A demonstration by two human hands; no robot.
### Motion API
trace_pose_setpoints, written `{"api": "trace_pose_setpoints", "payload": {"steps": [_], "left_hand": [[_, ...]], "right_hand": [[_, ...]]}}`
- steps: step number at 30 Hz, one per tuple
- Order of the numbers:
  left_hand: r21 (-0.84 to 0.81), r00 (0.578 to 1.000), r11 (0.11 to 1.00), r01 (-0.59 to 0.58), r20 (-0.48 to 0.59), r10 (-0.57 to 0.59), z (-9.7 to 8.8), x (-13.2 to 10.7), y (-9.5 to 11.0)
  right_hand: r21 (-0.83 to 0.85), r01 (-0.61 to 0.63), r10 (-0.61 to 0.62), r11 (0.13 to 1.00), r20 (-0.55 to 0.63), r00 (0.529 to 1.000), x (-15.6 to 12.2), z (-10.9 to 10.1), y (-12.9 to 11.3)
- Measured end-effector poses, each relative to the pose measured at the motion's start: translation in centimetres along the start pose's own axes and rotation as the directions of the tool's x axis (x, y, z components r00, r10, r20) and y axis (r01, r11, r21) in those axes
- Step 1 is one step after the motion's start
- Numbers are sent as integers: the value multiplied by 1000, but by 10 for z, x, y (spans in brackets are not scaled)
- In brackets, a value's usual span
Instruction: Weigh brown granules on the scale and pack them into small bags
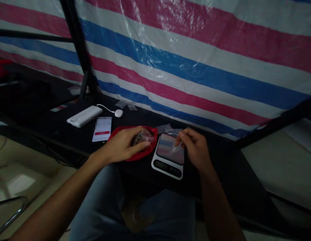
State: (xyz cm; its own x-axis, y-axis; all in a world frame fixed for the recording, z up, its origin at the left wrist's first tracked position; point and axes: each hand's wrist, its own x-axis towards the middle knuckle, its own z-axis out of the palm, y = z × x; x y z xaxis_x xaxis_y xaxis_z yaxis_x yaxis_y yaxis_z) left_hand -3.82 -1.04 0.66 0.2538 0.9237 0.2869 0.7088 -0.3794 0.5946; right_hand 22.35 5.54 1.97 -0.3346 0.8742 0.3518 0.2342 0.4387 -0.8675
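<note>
Plastic bag (144, 135) with something dark inside sits over the red dish (141, 155), and the left hand (125, 145) has it: thumb on the near side, fingers curled over the top, closed on the crinkled film. Right beside the dish, the digital scale (169, 157) lies on the black table (70, 134). Above its platform the right hand (195, 149) hovers, fingertips pinched together on a small clear piece (177, 146), too blurred to identify. More clear bags (165, 128) lie just behind the scale. Farther left: a card (102, 129), a white power bank (84, 116), and the striped tarp (195, 67) behind it all
</note>
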Motion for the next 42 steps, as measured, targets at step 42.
{"api": "trace_pose_setpoints", "payload": {"steps": [42], "left_hand": [[684,801,635,-358,575,-168,-60,96,18]], "right_hand": [[6,-60,60,998,-104,993,33,-38,98]]}}
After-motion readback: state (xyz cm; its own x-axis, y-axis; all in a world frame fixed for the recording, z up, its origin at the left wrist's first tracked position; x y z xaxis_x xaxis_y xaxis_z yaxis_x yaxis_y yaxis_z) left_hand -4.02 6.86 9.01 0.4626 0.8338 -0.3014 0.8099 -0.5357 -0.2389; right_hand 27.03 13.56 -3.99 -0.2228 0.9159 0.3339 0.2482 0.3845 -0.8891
